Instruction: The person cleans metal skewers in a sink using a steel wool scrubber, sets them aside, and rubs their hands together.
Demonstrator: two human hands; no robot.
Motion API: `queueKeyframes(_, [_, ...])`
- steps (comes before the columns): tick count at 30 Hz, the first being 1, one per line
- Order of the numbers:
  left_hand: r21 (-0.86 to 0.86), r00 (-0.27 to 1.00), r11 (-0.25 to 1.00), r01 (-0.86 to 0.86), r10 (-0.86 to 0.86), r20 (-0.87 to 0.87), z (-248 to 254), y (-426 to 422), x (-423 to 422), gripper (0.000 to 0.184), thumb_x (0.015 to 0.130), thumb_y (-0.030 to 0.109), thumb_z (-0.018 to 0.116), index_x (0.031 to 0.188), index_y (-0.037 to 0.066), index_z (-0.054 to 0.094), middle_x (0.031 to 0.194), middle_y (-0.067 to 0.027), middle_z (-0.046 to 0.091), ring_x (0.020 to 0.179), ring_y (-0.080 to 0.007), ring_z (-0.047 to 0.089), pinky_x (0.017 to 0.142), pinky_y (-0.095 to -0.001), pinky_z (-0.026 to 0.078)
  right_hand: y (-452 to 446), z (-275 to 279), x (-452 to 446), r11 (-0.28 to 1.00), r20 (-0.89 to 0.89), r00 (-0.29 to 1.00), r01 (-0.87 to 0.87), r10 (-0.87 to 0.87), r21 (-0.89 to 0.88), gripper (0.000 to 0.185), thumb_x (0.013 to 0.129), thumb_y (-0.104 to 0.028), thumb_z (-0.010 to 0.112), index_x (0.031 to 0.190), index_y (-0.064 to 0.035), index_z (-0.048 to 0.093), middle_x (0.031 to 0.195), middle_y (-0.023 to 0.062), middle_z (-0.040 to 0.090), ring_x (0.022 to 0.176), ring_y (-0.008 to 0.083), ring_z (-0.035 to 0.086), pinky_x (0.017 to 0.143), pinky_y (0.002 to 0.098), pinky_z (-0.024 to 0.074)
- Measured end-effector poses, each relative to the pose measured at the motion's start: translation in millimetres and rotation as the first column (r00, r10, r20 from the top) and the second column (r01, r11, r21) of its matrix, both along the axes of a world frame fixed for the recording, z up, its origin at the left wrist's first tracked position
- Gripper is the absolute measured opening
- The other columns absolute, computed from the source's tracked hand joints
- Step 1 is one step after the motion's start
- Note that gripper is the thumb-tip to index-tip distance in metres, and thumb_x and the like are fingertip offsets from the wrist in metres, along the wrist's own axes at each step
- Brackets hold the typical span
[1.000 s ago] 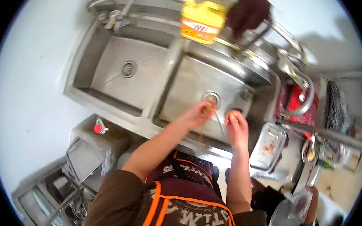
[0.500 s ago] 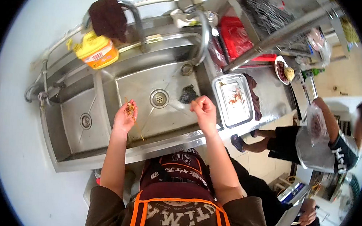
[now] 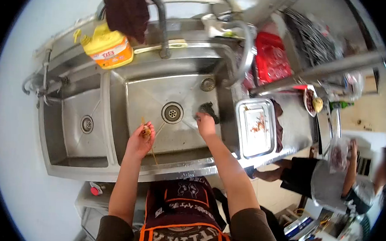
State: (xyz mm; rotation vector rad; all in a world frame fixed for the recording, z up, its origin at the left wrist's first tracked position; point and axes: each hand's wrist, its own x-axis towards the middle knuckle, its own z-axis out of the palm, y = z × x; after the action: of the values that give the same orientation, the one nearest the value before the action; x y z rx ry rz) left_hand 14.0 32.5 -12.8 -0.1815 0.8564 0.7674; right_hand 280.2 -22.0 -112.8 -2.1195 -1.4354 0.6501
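My left hand (image 3: 138, 141) is over the large basin's left side, its fingers curled round a small clump of brownish-yellow food scraps (image 3: 146, 132). A thin stick (image 3: 154, 156) pokes out below the clump. Over the same basin, right of the drain (image 3: 172, 113), my right hand (image 3: 206, 124) has its fingers pinched together. Whatever they hold, if anything, is too small or hidden to make out. Just behind those fingers lies a dark scouring pad (image 3: 210, 111); I cannot tell whether they touch it. The steel sink (image 3: 151, 85) surrounds both hands.
A metal tray (image 3: 243, 142) with reddish-brown residue stands right of the basin. At the back are a yellow jug (image 3: 105, 46), a dark cloth (image 3: 125, 12) and curved faucets (image 3: 163, 27). A red tray (image 3: 270, 59) sits back right. Another person (image 3: 329, 180) stands at the right holding a plastic bag.
My right hand has moved down and left, close to the scouring pad. My left hand still holds the scraps. The view has shifted, and the other person at the right sits lower in it.
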Motion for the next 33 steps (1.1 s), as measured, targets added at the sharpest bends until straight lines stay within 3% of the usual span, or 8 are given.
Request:
queueKeyframes(3, [-0.049, 0.993, 0.993, -0.107, 0.109, 0.051, -7, 0, -26, 0.024, 0.092, 0.020, 0.043, 0.099, -0.001, 0.052, 0.090, -0.0083, 0.056, 0.081, -0.0167, 0.056, 0.073, -0.0252, 0.051, 65, -38, 1, 0.987, 0.129, 0.979, -0.151, 0.157, -0.053, 0.031, 0.069, -0.002, 0.059, 0.100, -0.0044, 0.060, 0.099, 0.0184, 0.058, 0.090, 0.0325, 0.056, 0.079, 0.0391, 0.0458])
queueKeyframes(13, [-0.066, 0.988, 0.986, -0.154, 0.153, -0.022, -7, 6, -81, 0.024, 0.091, 0.024, 0.044, 0.094, 0.002, 0.053, 0.087, -0.0072, 0.055, 0.077, -0.0155, 0.055, 0.068, -0.0238, 0.050, 152, -150, 0, 0.972, 0.281, 0.937, 0.169, -0.209, 0.160, 0.027, 0.066, -0.004, 0.062, 0.093, -0.0036, 0.056, 0.093, 0.0153, 0.052, 0.088, 0.0333, 0.050, 0.081, 0.0401, 0.0420])
queueKeyframes(14, [-0.072, 0.989, 0.986, -0.149, 0.148, -0.022, -7, 9, -82, 0.024, 0.091, 0.025, 0.044, 0.094, 0.003, 0.053, 0.087, -0.0071, 0.055, 0.077, -0.0153, 0.054, 0.068, -0.0239, 0.049, 151, -189, 4, 0.964, 0.046, 0.975, 0.205, -0.216, 0.170, 0.028, 0.065, -0.003, 0.063, 0.093, -0.0036, 0.056, 0.093, 0.0149, 0.052, 0.088, 0.0329, 0.050, 0.080, 0.0396, 0.0422])
queueKeyframes(16, [-0.083, 0.992, 0.988, -0.129, 0.127, -0.028, -7, 17, -79, 0.024, 0.091, 0.025, 0.044, 0.093, 0.003, 0.053, 0.087, -0.0071, 0.055, 0.077, -0.0154, 0.054, 0.068, -0.0240, 0.049, 153, -174, -8, 0.955, -0.183, 0.960, 0.243, -0.212, 0.169, 0.030, 0.064, -0.001, 0.063, 0.093, -0.0036, 0.056, 0.094, 0.0144, 0.052, 0.088, 0.0326, 0.050, 0.079, 0.0390, 0.0423])
queueKeyframes(18, [-0.089, 0.994, 0.991, -0.102, 0.099, -0.041, -6, 25, -74, 0.024, 0.091, 0.025, 0.044, 0.093, 0.003, 0.053, 0.087, -0.0072, 0.055, 0.077, -0.0154, 0.054, 0.068, -0.0241, 0.049, 147, -132, -31, 0.977, 0.072, 0.996, 0.032, -0.048, 0.210, 0.026, 0.071, -0.006, 0.063, 0.096, -0.0044, 0.055, 0.086, 0.0143, 0.053, 0.078, 0.0268, 0.055, 0.071, 0.0343, 0.0458])
queueKeyframes(22, [-0.103, 0.995, 0.994, -0.042, 0.032, -0.094, -4, 37, -66, 0.021, 0.091, 0.024, 0.046, 0.092, 0.003, 0.051, 0.086, -0.0058, 0.052, 0.077, -0.0137, 0.052, 0.067, -0.0216, 0.048, 150, -120, -36, 0.984, -0.007, 0.991, 0.130, -0.130, 0.119, 0.019, 0.071, -0.006, 0.062, 0.089, -0.0038, 0.059, 0.083, 0.0145, 0.054, 0.073, 0.0278, 0.056, 0.068, 0.0360, 0.0466])
queueKeyframes(31, [-0.118, 0.997, 0.992, 0.040, -0.047, -0.054, -34, 40, -59, 0.024, 0.091, 0.024, 0.044, 0.093, 0.001, 0.053, 0.088, -0.0079, 0.055, 0.080, -0.0157, 0.055, 0.070, -0.0239, 0.049, 155, -114, -31, 0.996, 0.329, 0.944, 0.026, 0.002, -0.081, 0.012, 0.072, -0.012, 0.060, 0.082, -0.0066, 0.064, 0.079, 0.0127, 0.060, 0.070, 0.0296, 0.059, 0.063, 0.0368, 0.0475])
queueKeyframes(33, [-0.115, 0.999, 0.992, 0.047, -0.048, -0.003, -47, 41, -55, 0.027, 0.092, 0.024, 0.041, 0.096, 0.001, 0.053, 0.091, -0.0085, 0.056, 0.083, -0.0157, 0.056, 0.070, -0.0240, 0.049, 144, -99, -31, 0.965, -0.096, 0.984, 0.127, -0.152, -0.230, 0.013, 0.073, -0.010, 0.060, 0.085, -0.0071, 0.064, 0.080, 0.0132, 0.062, 0.071, 0.0255, 0.061, 0.064, 0.0328, 0.0486])
